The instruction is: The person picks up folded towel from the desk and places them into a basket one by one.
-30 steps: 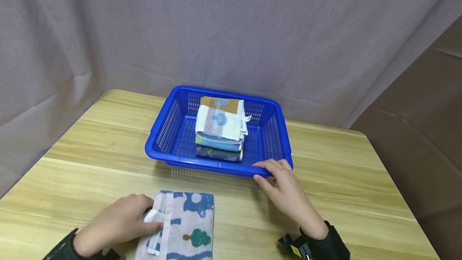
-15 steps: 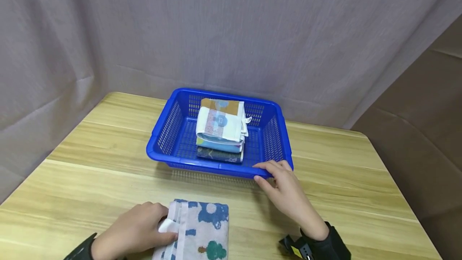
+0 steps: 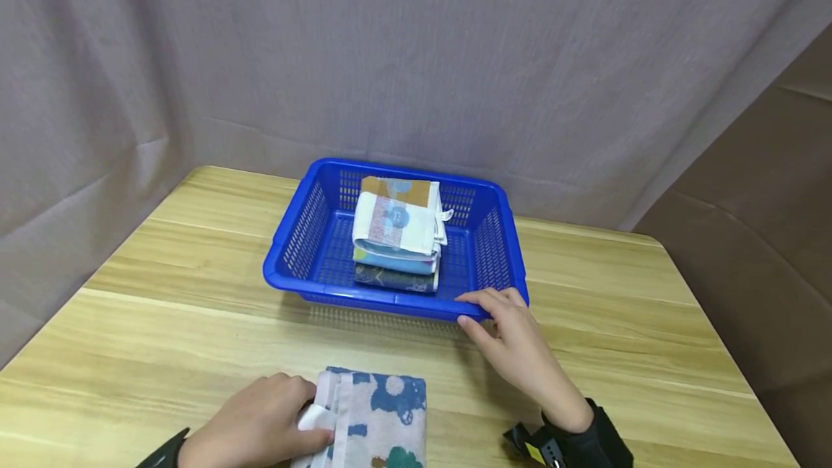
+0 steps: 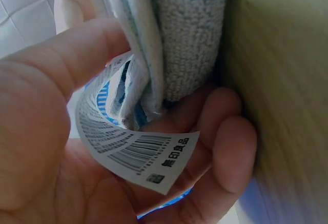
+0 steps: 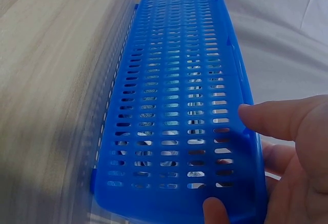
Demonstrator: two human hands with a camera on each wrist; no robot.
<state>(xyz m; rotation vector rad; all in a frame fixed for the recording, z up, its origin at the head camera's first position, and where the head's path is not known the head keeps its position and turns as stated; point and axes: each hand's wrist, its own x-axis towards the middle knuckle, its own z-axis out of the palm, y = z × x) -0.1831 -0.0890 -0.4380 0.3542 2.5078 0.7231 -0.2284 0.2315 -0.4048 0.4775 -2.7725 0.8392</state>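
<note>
My left hand (image 3: 260, 421) grips the left edge of a folded towel (image 3: 383, 410), pale with blue bears and a green tree, low in the head view. In the left wrist view, thumb and fingers close around the towel's layered edge, and a white paper label (image 4: 148, 157) with a barcode curls out between them. My right hand (image 3: 510, 341) holds the near right corner of a blue plastic basket (image 3: 403, 300), fingers over the rim and thumb outside. Inside the basket lies a stack of folded towels (image 3: 396, 230), white on top, light blue and dark ones beneath.
The basket stands toward the back of a wooden table (image 3: 162, 295). Behind it hangs a grey curtain (image 3: 416, 63), close to the table's far edge. A black strap device (image 3: 536, 446) sits at the right wrist.
My left hand has moved right and nearer the body, carrying the bear-pattern towel along. The right hand stays on the basket rim, and the basket barely shifts in view.
</note>
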